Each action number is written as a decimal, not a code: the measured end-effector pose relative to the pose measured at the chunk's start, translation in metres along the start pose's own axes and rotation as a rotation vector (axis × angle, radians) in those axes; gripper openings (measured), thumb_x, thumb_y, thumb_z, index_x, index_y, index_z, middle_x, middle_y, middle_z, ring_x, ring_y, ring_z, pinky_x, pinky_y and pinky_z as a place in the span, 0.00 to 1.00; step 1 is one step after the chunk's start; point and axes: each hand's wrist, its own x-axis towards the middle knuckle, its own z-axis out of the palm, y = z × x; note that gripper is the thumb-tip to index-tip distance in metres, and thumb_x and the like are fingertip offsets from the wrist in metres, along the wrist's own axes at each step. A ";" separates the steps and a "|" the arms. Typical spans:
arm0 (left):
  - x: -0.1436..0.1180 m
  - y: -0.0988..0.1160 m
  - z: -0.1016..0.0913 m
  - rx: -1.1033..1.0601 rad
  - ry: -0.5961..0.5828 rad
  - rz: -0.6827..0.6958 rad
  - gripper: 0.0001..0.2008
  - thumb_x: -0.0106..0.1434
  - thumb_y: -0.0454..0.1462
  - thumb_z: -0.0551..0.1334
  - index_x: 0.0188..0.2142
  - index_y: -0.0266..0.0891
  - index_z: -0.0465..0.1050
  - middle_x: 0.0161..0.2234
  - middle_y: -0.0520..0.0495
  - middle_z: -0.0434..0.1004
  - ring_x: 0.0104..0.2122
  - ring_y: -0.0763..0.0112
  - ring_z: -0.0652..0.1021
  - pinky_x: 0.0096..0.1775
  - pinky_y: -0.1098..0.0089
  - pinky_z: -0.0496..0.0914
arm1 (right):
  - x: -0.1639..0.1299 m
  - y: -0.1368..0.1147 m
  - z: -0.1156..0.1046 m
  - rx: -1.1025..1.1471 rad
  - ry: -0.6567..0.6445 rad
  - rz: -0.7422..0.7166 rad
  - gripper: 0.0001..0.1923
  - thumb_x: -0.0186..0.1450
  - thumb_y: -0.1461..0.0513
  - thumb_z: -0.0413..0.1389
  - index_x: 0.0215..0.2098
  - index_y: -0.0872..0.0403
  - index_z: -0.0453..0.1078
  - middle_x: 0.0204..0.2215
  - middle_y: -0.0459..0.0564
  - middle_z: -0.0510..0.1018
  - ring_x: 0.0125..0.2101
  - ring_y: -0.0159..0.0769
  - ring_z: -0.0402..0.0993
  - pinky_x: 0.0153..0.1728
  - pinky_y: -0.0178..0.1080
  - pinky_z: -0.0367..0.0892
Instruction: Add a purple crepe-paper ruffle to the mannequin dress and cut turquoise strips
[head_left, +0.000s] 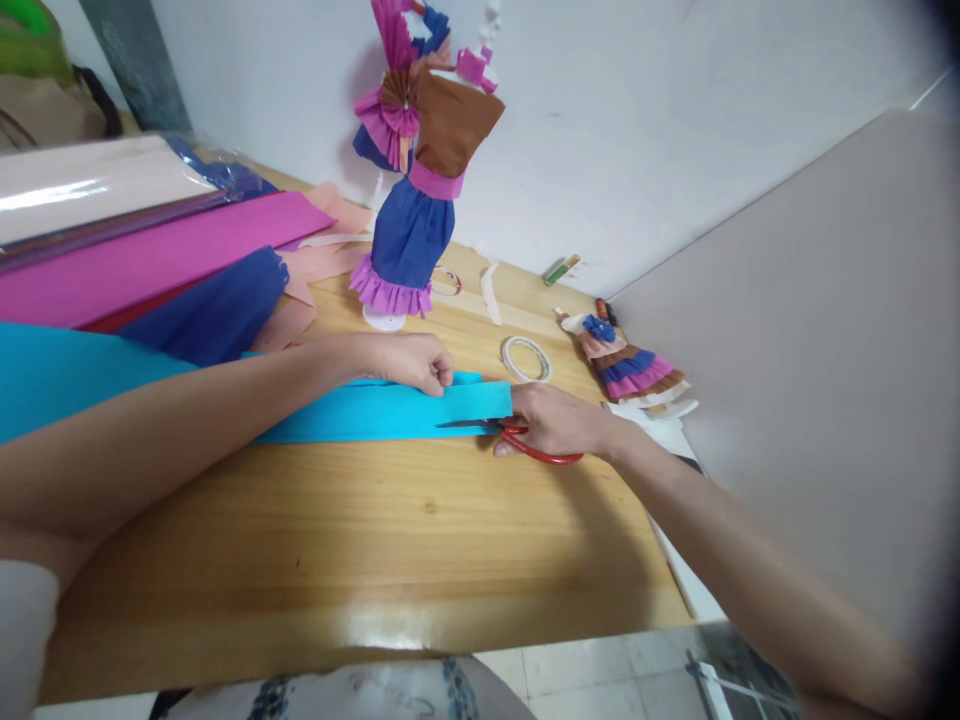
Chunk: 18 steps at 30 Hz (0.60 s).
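The wooden desk [360,540] stood against a white wall [637,120], glossy along its near edge, with pale floor tiles showing below. A turquoise crepe strip [352,412] lay flat across it. The left hand [412,360] was closed, pinching the strip's upper edge; the right hand [551,420] gripped red-handled scissors [517,440], blades on the paper. Behind stood a paper-dressed figure [412,200], paper rolls [135,250] at left, a tape ring [526,358] and a small paper doll [626,368].
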 end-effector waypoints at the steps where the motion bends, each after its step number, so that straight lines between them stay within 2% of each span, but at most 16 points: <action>1: 0.000 0.000 0.000 -0.011 0.002 0.003 0.05 0.48 0.32 0.61 0.28 0.36 0.75 0.23 0.54 0.72 0.24 0.75 0.70 0.29 0.74 0.61 | 0.001 -0.002 0.000 -0.010 -0.002 0.009 0.09 0.59 0.55 0.63 0.35 0.52 0.78 0.30 0.48 0.81 0.27 0.35 0.74 0.28 0.35 0.62; 9: 0.000 0.000 0.000 -0.022 -0.013 -0.009 0.07 0.48 0.32 0.62 0.29 0.36 0.75 0.24 0.54 0.73 0.26 0.74 0.70 0.29 0.73 0.61 | 0.011 -0.012 -0.003 0.080 -0.019 -0.078 0.08 0.61 0.58 0.61 0.38 0.49 0.80 0.33 0.45 0.84 0.29 0.35 0.77 0.31 0.34 0.64; 18: 0.001 -0.004 0.000 -0.010 -0.017 0.010 0.06 0.50 0.31 0.62 0.30 0.36 0.75 0.25 0.54 0.75 0.27 0.74 0.72 0.29 0.74 0.62 | 0.014 -0.008 0.001 0.058 -0.021 -0.030 0.09 0.59 0.55 0.64 0.35 0.51 0.81 0.32 0.46 0.84 0.28 0.35 0.77 0.28 0.33 0.64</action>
